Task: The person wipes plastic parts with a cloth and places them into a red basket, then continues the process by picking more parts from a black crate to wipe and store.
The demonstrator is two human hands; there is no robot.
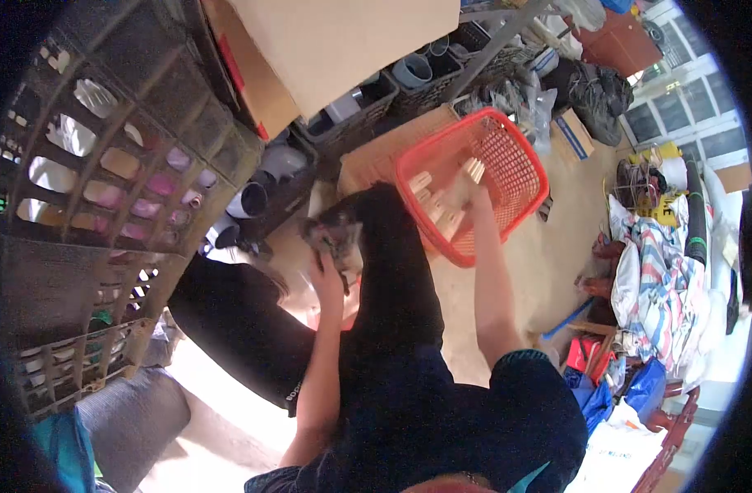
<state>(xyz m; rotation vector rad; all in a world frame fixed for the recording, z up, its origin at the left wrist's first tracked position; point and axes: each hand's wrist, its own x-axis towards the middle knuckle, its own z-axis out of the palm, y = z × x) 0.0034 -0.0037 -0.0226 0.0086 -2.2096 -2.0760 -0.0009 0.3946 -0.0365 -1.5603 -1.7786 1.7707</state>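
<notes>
Orange plastic basket [507, 164] sits tilted on the floor, center-right of view, resting partly on a flat cardboard sheet [384, 152]. Inside it, approx. 3–4 pale fittings [429, 197] lie near the low rim; most of the mesh bottom is bare. Right hand [462, 193] reaches over the rim into the basket, right among the fittings; motion blur, so can't tell if fingers are closed on one or just open above them. Left hand [331, 263] is curled around a grey-brown lump [331, 234], prob. a rag or dirty fitting, held near the knee, w/ fingers wrapped tight on it. Person crouches; dark trousers fill the middle of frame btw. the two arms.

Progress, judged from layout only: basket holds few pieces, so work looks early or mid-way; one item in left hand is not in the basket. Dark crates [351, 115] behind hold more grey pipe fittings. Big lattice crate [105, 181] at left w/ pink and white items inside. Cardboard box [343, 41] on top, at back. Striped cloth pile [663, 279] at far right, well apart from the hands.
</notes>
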